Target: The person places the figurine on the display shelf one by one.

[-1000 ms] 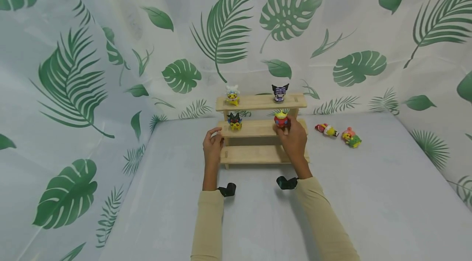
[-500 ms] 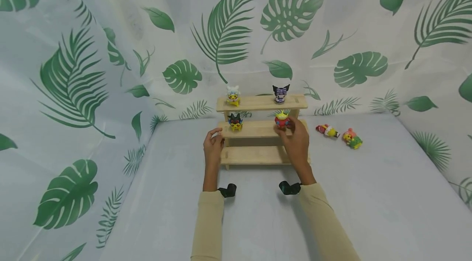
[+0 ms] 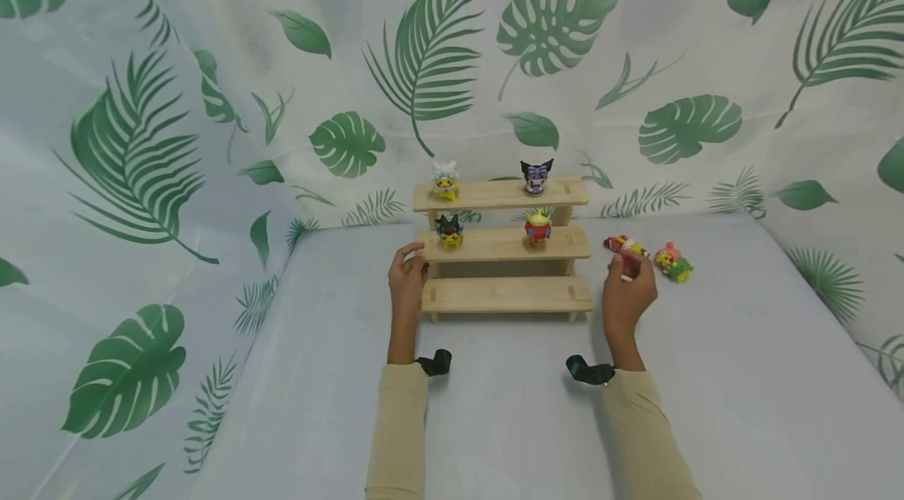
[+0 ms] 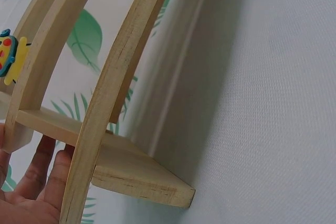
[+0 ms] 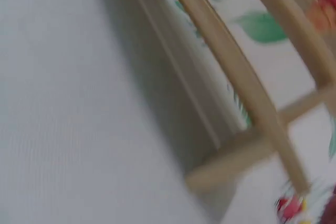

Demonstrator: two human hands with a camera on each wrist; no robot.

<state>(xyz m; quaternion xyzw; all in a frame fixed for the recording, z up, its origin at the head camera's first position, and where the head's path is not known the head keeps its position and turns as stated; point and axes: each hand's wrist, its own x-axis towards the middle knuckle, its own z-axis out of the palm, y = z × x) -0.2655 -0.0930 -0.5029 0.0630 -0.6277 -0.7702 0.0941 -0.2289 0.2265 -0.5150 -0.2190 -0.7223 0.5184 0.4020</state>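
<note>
Head view, lying figurine (image 3: 618,242) just beyond right hand (image 3: 630,294), contact unclear

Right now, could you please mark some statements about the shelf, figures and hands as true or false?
1. The white-topped figure and the purple figure stand on the top board. True.
2. The yellow-topped red figure is on the bottom board. False: it stands on the middle board.
3. The left hand is at the left end of the wooden shelf. True.
4. The right hand is over the top board. False: it is right of the shelf, near the red-and-yellow figure.
5. The pink-and-green figure is on the table. True.
</note>
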